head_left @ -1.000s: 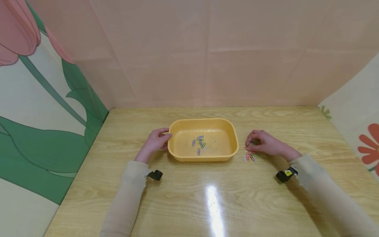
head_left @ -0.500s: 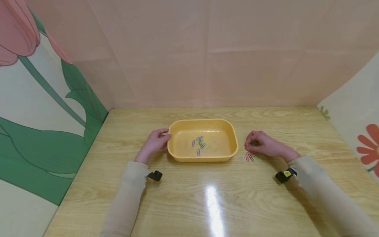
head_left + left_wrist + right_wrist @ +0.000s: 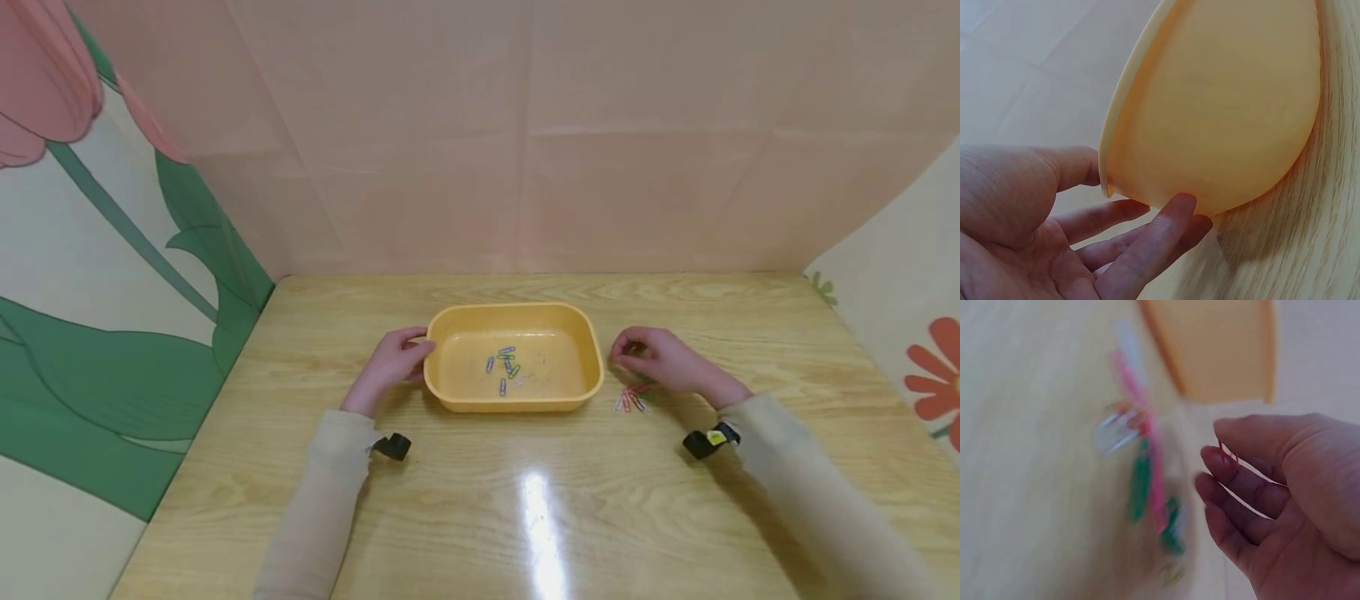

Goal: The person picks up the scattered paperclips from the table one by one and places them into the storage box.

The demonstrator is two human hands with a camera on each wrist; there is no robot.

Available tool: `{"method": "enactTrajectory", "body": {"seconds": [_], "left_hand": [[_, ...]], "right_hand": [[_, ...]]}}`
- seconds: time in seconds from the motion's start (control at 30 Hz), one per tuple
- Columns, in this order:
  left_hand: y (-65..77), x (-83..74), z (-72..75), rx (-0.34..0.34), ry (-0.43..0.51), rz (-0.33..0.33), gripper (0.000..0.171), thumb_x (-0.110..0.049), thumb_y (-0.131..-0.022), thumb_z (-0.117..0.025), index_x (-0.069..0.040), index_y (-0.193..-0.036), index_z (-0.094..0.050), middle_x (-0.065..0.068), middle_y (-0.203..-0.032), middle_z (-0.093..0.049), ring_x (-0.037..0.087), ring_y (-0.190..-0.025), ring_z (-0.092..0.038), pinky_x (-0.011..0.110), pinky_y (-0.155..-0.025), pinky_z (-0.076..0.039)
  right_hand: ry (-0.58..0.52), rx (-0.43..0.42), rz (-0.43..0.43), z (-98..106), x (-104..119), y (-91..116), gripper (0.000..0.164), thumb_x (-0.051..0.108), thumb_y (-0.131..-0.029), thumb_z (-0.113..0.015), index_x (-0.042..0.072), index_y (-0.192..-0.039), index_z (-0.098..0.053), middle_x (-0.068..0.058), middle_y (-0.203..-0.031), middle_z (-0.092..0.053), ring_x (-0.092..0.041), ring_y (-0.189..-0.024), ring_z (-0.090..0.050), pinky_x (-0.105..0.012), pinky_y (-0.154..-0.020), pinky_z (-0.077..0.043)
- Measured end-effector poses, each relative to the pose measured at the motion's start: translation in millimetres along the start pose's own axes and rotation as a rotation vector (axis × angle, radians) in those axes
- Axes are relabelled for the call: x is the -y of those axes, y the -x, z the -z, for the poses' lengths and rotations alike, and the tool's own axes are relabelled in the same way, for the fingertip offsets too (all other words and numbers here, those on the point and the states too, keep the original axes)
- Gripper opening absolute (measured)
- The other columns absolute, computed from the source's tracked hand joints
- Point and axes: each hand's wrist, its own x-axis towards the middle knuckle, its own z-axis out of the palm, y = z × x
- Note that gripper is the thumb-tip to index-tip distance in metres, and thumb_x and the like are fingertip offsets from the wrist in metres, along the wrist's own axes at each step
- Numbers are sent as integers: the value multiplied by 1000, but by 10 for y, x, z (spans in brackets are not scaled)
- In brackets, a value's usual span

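Head view: one yellow, rounded-rectangular tray (image 3: 517, 406) sits between the hands; the left hand (image 3: 393, 357) grasps its left edge. Small coloured paper clips (image 3: 507, 365) lie inside. A loose clip cluster (image 3: 627, 402) lies right of the tray, near the right hand (image 3: 667, 360). Exact clip counts are unclear.

Left wrist view: thumb (image 3: 1079, 167) contacts the rim; fingers (image 3: 1175, 215) support the outer wall.

Right wrist view: thumb and fingertip pinch one thin red clip (image 3: 1229, 464).

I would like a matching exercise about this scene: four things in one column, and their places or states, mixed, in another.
Column 1
1. left hand
2. right hand
3. yellow tray
4. clip pile

Column 2
A. pinches a red paper clip
B. lies directly on the table, near the tray's right end
C. grips the tray's left end
D. stands between both hands, with several loose clips inside

Pairs: 1-C; 2-A; 3-D; 4-B
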Motion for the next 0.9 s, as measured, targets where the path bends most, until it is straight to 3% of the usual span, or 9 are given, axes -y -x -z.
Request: {"method": "enactTrajectory", "body": {"seconds": [0.23, 0.43, 0.57, 0.9], "left_hand": [[6, -11, 3, -3, 6, 2, 45, -17, -97, -57, -1, -138, -47, 25, -114, -62, 32, -96, -65, 33, -71, -58], [11, 16, 10, -18, -10, -3, 44, -16, -98, -56, 1, -138, -47, 25, -109, -64, 25, -86, -67, 33, -69, -58], [17, 17, 7, -10, 1, -3, 44, -17, -97, -57, 0, -138, -48, 26, -109, -63, 30, -89, -67, 32, -68, -58], [8, -5, 18, 1, 2, 6, 45, -18, -97, -57, -1, -137, -48, 25, -111, -62, 32, -93, -66, 32, -70, -58]], "right_hand": [[-175, -83, -115, 104, 232, -268, 9, 4, -95, -58, -3, -100, -62, -16, -92, -68, -33, -86, -66, -35, -71, -57], [-253, -186, -215, 189, 418, -476, 20, 11, -94, -63, -5, -105, -65, -18, -93, -70, -19, -82, -68, -28, -67, -57], [-318, -264, -281, 240, 514, -566, 23, 13, -93, -64, -6, -106, -64, -19, -95, -70, -18, -82, -69, -28, -66, -57], [-423, -196, -279, 294, 682, -786, 32, 19, -94, -63, -6, -114, -63, -19, -104, -69, -23, -92, -68, -35, -76, -57]]}}
